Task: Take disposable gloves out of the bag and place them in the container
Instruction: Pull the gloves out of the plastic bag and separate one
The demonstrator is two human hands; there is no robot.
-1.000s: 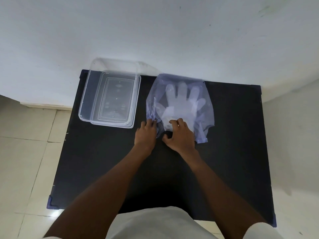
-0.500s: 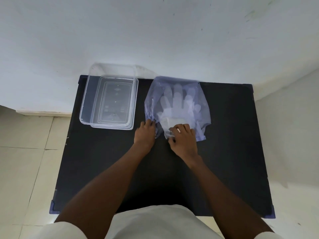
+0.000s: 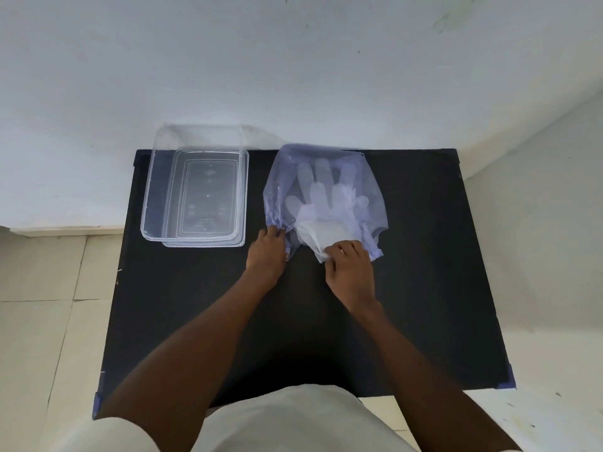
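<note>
**Gloves Gripped at the Mouth of the Bag**

On the black table (image 3: 424, 288), a thin bluish see-through bag (image 3: 372, 181) lay flat and crinkled, its mouth facing the person. Through the film showed a stack of cloudy white gloves (image 3: 326, 203), soft and filmy, their fingers spread toward the wall (image 3: 293, 60). The left hand (image 3: 266, 252) was closed on the bunched left edge of the bag's mouth, pinning it down. The right hand (image 3: 350, 265) pinched the cuff end of the gloves, which poked out of the opening; most of the stack lay inside the bag. Just left of the bag stood a clear, rigid, rectangular plastic container (image 3: 156, 203) with rounded corners, holding nothing. Small moulded marks showed on its base, too faint to read. Pale tiles (image 3: 49, 321) lay beside the table.
</note>
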